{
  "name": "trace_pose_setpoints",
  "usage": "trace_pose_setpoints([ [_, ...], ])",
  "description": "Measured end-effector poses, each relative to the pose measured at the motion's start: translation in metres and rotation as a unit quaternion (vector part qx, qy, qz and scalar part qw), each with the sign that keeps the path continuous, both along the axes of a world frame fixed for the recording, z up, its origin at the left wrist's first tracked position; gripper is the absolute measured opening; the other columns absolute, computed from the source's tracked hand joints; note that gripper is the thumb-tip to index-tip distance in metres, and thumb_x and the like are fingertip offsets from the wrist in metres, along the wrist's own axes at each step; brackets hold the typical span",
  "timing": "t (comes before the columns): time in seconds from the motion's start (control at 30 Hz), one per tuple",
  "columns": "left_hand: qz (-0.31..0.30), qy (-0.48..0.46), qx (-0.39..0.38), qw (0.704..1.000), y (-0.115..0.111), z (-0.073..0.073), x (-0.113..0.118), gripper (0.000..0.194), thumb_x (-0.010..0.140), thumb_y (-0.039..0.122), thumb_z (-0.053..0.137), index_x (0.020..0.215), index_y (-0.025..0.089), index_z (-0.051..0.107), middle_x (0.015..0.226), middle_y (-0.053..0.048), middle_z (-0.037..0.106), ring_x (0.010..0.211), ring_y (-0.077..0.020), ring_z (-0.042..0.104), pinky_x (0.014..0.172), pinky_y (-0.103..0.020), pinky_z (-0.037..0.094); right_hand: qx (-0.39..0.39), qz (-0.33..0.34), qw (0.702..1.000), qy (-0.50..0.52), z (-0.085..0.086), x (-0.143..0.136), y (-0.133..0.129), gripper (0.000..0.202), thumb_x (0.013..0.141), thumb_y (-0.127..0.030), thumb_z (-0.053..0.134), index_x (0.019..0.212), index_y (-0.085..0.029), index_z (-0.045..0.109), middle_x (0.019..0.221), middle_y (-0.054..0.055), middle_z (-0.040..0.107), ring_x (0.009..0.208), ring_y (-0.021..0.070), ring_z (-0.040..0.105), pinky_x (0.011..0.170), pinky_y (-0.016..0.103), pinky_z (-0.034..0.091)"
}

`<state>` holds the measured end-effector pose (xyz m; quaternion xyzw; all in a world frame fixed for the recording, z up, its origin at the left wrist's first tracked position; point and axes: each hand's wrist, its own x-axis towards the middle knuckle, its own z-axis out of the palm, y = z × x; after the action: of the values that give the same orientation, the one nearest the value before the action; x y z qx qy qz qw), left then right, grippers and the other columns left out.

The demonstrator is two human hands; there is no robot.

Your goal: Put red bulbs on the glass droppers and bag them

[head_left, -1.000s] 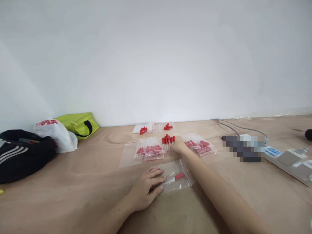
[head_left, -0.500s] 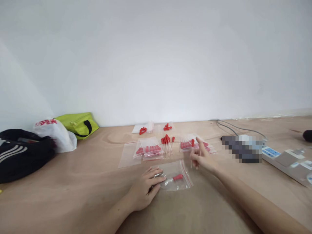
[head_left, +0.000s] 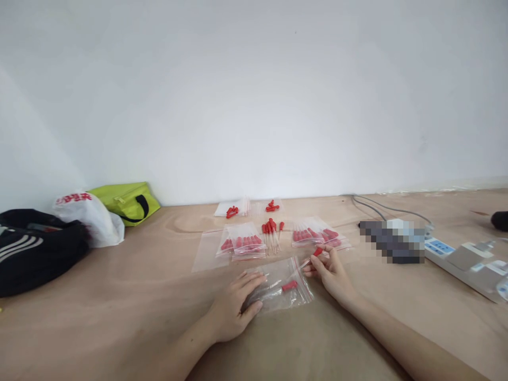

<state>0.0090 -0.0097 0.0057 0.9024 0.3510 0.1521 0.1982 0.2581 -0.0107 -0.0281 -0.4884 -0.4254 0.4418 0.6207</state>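
A clear zip bag (head_left: 278,299) lies flat with one red-bulbed dropper (head_left: 289,286) inside. On its left end rests my left hand (head_left: 236,304), fingers spread. At the bag's right, zipped edge, my right hand (head_left: 327,270) pinches another dropper (head_left: 318,251) by its red bulb, with the thin tip pointing left at the bag's mouth. Behind the bag lies a loose bunch of droppers (head_left: 272,227). Filled bags of droppers (head_left: 248,241) lie to the left of the bunch, and more filled bags (head_left: 313,233) to its right.
Two bags with red bulbs (head_left: 232,211) lie near the wall. On the left are a black bag (head_left: 39,254), a white plastic bag (head_left: 87,219) and a green bag (head_left: 130,201). At the right sit a power strip (head_left: 440,247), cables and a blurred dark object (head_left: 391,241).
My right hand has moved slightly down, and the dropper in it has turned from upright to slanting, its tip now at the bag's mouth. The bag's opening edge has lifted slightly.
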Motion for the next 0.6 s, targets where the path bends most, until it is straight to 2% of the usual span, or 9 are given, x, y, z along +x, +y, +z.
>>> trace_pose_setpoints([
  [0.1,0.003,0.003,-0.003,1.0,-0.0008,-0.0004,-0.0003,0.047,0.082,0.022,0.047,0.128,0.024,0.037,0.129,-0.003,0.046,0.121,-0.0199,0.038,0.105,-0.043,0.024,-0.018,0.04,0.999,-0.029,0.0013,-0.001,-0.0049,0.044,0.062,-0.056,0.061,0.084,-0.022,0.045,0.064,-0.002,0.056,0.054,0.0133,0.057,0.052,0.028,0.048],
  [0.2,0.01,0.006,-0.006,1.0,-0.0018,0.0004,0.0,0.047,0.082,0.023,0.047,0.128,0.024,0.037,0.13,-0.003,0.046,0.122,-0.0202,0.036,0.105,-0.042,0.025,-0.043,0.093,0.99,-0.102,0.0018,-0.0011,-0.0076,0.037,0.06,-0.049,0.065,0.078,-0.018,0.054,0.05,-0.005,0.05,0.04,0.008,0.044,0.039,0.02,0.035],
  [0.3,0.007,0.011,-0.01,1.0,-0.0019,0.0013,0.0008,0.047,0.082,0.022,0.047,0.127,0.023,0.038,0.129,-0.003,0.046,0.122,-0.0198,0.037,0.105,-0.042,0.024,-0.03,0.117,0.981,-0.154,0.0002,-0.0018,-0.008,0.031,0.059,-0.04,0.068,0.077,-0.017,0.058,0.05,-0.006,0.05,0.039,0.0054,0.036,0.038,0.018,0.028],
  [0.47,0.0,0.004,-0.006,1.0,-0.0006,0.001,0.0009,0.045,0.082,0.022,0.046,0.127,0.022,0.039,0.13,-0.003,0.046,0.121,-0.0197,0.037,0.105,-0.042,0.023,-0.029,0.14,0.97,-0.195,-0.0038,-0.0021,-0.0063,0.024,0.063,-0.038,0.064,0.072,-0.017,0.058,0.054,-0.004,0.052,0.041,0.0062,0.037,0.04,0.019,0.027],
  [0.6,-0.005,0.01,-0.006,1.0,0.0007,-0.0001,-0.0002,0.044,0.083,0.023,0.046,0.126,0.023,0.04,0.129,-0.003,0.046,0.122,-0.0204,0.036,0.105,-0.044,0.023,-0.025,0.188,0.962,-0.197,-0.0002,-0.0022,-0.0063,0.024,0.067,-0.04,0.059,0.075,-0.017,0.06,0.062,-0.001,0.059,0.051,0.0103,0.049,0.048,0.021,0.035],
])
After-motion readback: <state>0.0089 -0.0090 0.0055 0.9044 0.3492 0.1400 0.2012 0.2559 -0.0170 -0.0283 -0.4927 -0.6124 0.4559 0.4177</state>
